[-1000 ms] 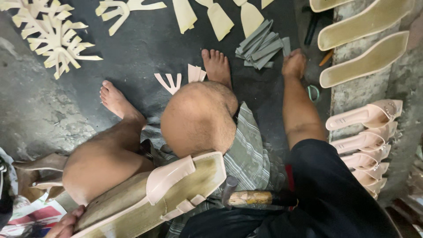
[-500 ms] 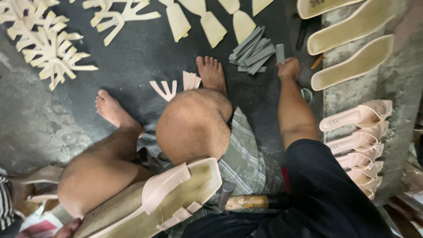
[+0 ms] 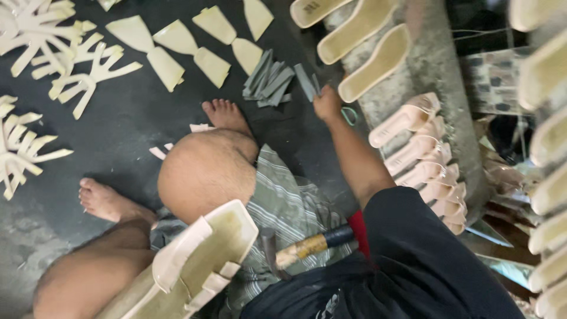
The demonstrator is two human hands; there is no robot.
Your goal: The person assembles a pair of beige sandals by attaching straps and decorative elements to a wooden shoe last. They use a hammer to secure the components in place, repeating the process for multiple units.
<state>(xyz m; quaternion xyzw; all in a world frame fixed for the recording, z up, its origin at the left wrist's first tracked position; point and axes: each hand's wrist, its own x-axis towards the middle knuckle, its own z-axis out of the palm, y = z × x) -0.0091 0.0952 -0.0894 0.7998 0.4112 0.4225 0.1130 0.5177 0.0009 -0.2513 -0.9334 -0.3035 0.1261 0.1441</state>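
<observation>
Now | right hand [image 3: 326, 104] pinching flat grey strip [image 3: 306, 82] | left hand unseen | matte grey strip pile [image 3: 269, 78] beside

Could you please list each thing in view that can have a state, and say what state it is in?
right hand: closed on a grey strip
grey strip: held at one end, over the floor
grey strips: loose fanned pile on the floor
sandal: on the lap, straps up
hammer: lying across the lap
pink sandals: stacked in a row along the ledge
left hand: out of view
</observation>
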